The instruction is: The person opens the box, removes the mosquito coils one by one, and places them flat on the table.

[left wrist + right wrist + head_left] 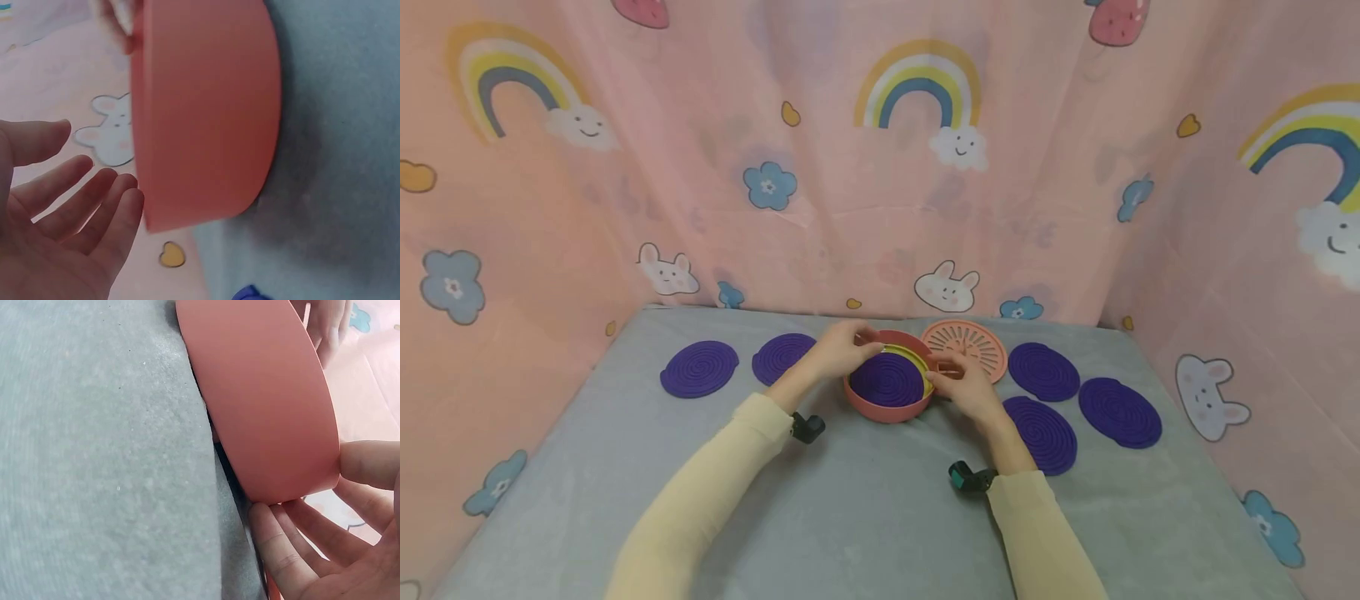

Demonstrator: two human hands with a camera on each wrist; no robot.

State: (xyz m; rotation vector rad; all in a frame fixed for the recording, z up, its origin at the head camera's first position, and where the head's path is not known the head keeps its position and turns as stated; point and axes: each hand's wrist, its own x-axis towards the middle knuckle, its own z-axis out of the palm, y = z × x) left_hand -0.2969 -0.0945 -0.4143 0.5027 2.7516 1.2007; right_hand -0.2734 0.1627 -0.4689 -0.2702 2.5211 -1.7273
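Note:
A coral-pink round box [889, 412] stands on the table with a purple spiral mosquito coil [887, 382] inside. Part of a yellow ring [917, 360] shows along the box's inner right side. My left hand [842, 350] is at the box's left rim; in the left wrist view its fingers are spread loosely, fingertips beside the rim, nothing held. With its thumb at the rim and fingers against the outer wall, my right hand [344, 537] grips the box's right side. From both wrists the coil is hidden behind the box wall.
A slotted coral lid [966, 346] lies behind the right hand. Purple coils lie flat on the grey tablecloth [865, 517]: two on the left, including one [700, 369], and several on the right, including one [1120, 412]. A patterned pink curtain [850, 233] hangs behind.

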